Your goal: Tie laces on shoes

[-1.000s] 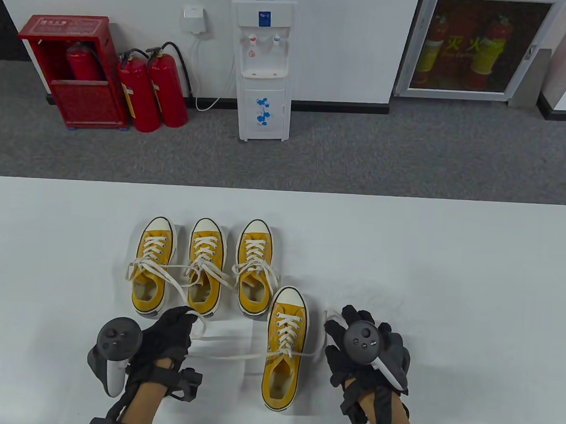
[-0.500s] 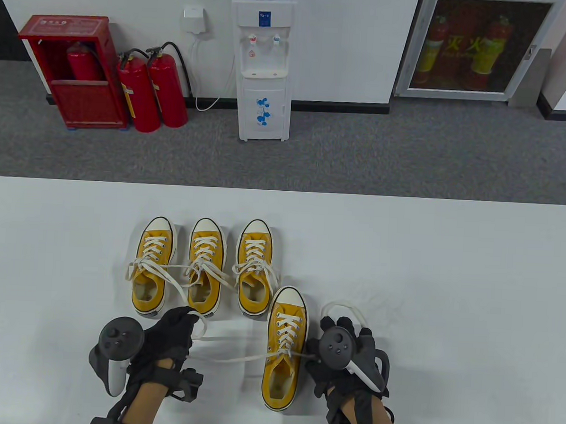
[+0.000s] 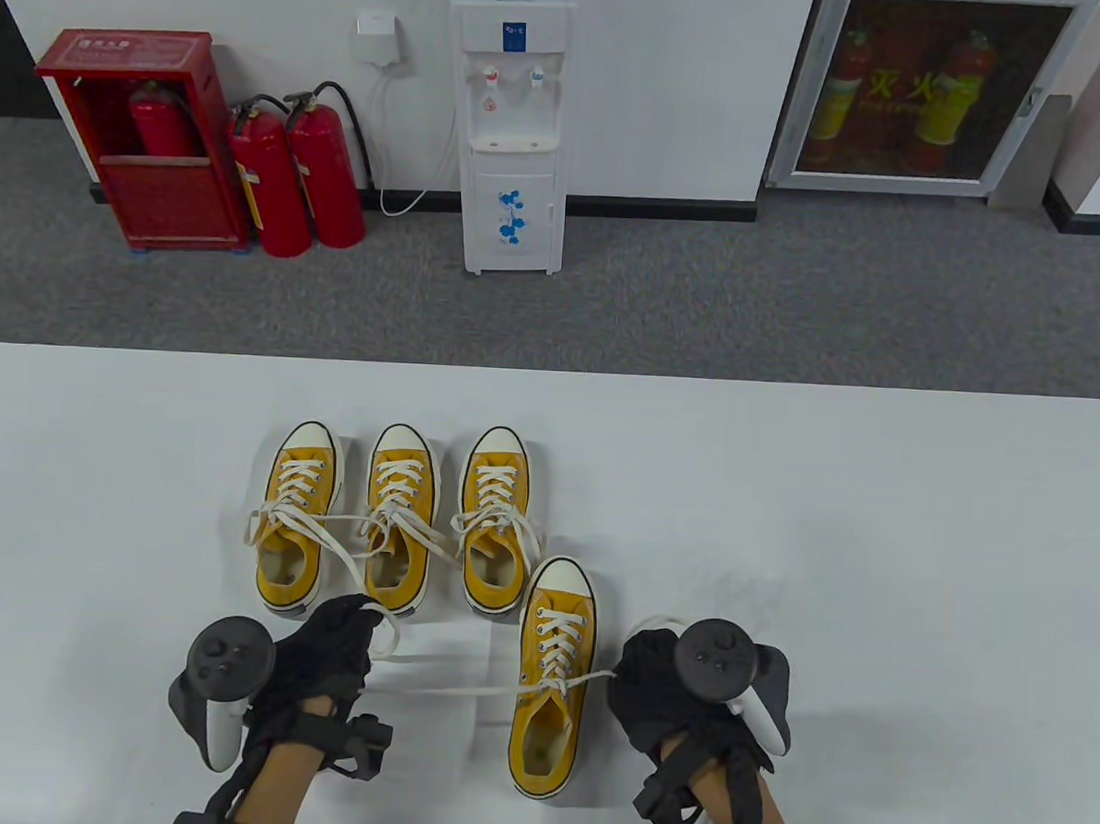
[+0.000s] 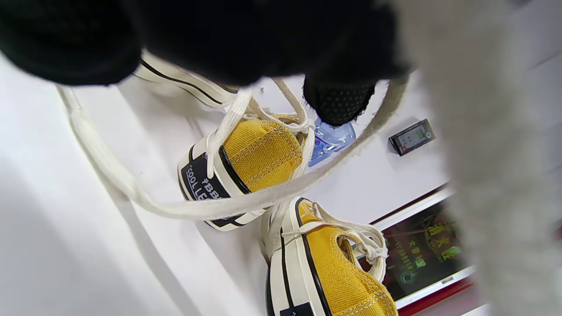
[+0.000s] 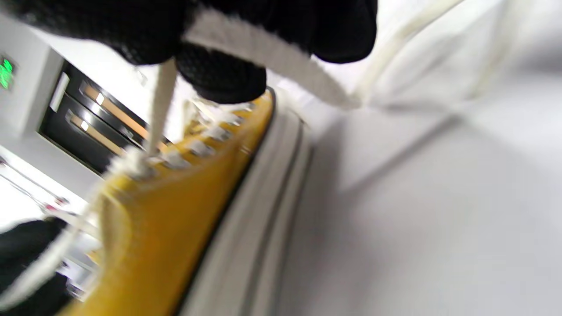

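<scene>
Four yellow canvas shoes are set on the white table (image 3: 877, 503). Three are lined up side by side in a row (image 3: 395, 524) left of the middle, toes toward the far edge, their white laces lying loose and tangled across one another. The fourth shoe (image 3: 550, 674) is placed closer to the near edge, just right of that row and between the two gloved hands.

Its laces are drawn out to both sides. The left lace end (image 3: 448, 688) is stretched across the table surface to the left hand (image 3: 326, 649), where it is pinched between curled fingertips (image 4: 338, 101) — a loop of it is seen hanging below the glove in the left wrist view. The right lace end (image 3: 591, 679) is run the short way to the right hand (image 3: 660, 689), which is clenched around it just beside the shoe's right side; in the blurred right wrist view the lace (image 5: 263, 48) is seen passing between the black fingers (image 5: 219, 74).

A water dispenser (image 3: 513, 125) and red fire extinguishers (image 3: 295, 178) are stood against the wall beyond the far edge.
</scene>
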Demonstrator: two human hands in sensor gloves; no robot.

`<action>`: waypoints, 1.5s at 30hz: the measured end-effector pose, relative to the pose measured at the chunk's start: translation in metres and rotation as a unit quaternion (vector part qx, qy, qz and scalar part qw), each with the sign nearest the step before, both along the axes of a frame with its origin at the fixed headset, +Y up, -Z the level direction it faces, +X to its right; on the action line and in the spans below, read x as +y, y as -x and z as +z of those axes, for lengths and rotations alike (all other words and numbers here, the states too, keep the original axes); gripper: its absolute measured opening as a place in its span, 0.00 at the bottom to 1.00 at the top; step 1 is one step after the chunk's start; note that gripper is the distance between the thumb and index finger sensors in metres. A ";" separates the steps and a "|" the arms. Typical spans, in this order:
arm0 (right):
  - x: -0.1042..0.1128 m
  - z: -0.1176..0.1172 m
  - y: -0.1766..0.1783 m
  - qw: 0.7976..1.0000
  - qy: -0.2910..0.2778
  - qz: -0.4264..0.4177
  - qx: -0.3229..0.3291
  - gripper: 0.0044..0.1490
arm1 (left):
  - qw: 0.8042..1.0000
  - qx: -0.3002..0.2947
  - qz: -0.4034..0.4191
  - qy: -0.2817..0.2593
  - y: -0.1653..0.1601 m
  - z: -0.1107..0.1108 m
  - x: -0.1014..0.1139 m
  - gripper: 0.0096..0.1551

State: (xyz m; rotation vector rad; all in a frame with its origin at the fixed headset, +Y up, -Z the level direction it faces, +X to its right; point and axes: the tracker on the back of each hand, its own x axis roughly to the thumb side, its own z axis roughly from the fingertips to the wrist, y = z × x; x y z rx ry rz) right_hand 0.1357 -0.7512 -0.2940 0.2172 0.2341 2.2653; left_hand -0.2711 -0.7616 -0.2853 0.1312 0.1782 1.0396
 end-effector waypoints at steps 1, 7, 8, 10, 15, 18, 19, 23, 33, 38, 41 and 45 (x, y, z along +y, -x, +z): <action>0.002 0.000 -0.001 1.000 -0.001 -0.019 0.002 0.27 | 1.000 0.000 0.000 -0.001 0.000 0.000 0.000 0.21; 0.013 0.004 -0.001 0.992 -0.010 -0.129 -0.007 0.25 | 1.000 -0.002 0.000 -0.009 -0.001 0.001 0.002 0.21; 0.013 0.005 0.000 0.990 -0.012 -0.139 -0.011 0.25 | 1.000 -0.001 0.000 -0.011 -0.001 0.001 0.002 0.21; 0.014 0.006 0.003 0.987 -0.015 -0.162 -0.009 0.25 | 1.000 0.000 0.003 -0.014 -0.001 0.002 0.003 0.21; 0.013 0.007 0.007 0.971 -0.008 -0.237 -0.013 0.25 | 1.000 0.000 0.009 -0.018 -0.001 0.003 0.004 0.21; 0.009 0.006 0.007 0.956 0.007 -0.294 -0.017 0.26 | 1.000 -0.002 0.009 -0.020 -0.001 0.003 0.004 0.21; 0.008 0.006 0.008 0.952 0.012 -0.305 -0.018 0.26 | 1.000 -0.003 0.009 -0.020 -0.001 0.003 0.004 0.21; 0.001 0.003 0.011 0.929 0.053 -0.366 0.008 0.27 | 1.000 -0.006 0.008 -0.021 -0.002 0.004 0.004 0.21; -0.001 0.001 0.030 0.885 0.100 -0.447 0.080 0.27 | 1.000 -0.012 0.009 -0.019 -0.004 0.003 0.004 0.21; -0.002 0.000 0.032 0.890 0.095 -0.441 0.063 0.27 | 0.999 -0.008 0.021 -0.023 -0.004 0.004 0.006 0.21; -0.002 0.000 0.032 0.898 0.090 -0.427 0.057 0.29 | 0.999 -0.007 0.030 -0.028 -0.004 0.005 0.008 0.21; 0.002 0.003 0.034 0.931 0.058 -0.357 0.047 0.30 | 0.997 -0.009 0.065 -0.041 -0.006 0.009 0.016 0.21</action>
